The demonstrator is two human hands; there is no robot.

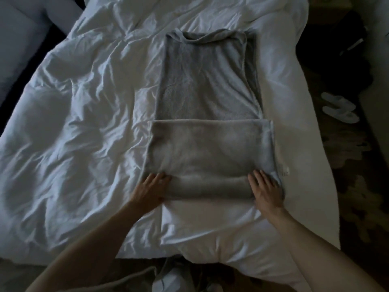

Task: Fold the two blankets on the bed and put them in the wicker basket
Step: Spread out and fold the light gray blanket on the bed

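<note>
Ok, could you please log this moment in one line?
grey fleece blanket: strip on white duvet, near end folded over | left hand: flat on fold | right hand: flat on fold

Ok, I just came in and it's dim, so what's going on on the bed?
A person is folding a grey blanket on the white duvet. It lies as a long strip, its near end folded back over itself. The left hand and right hand press flat on the near edge, one at each side, where the cloth looks rolled. Only this one blanket is in view.
</note>
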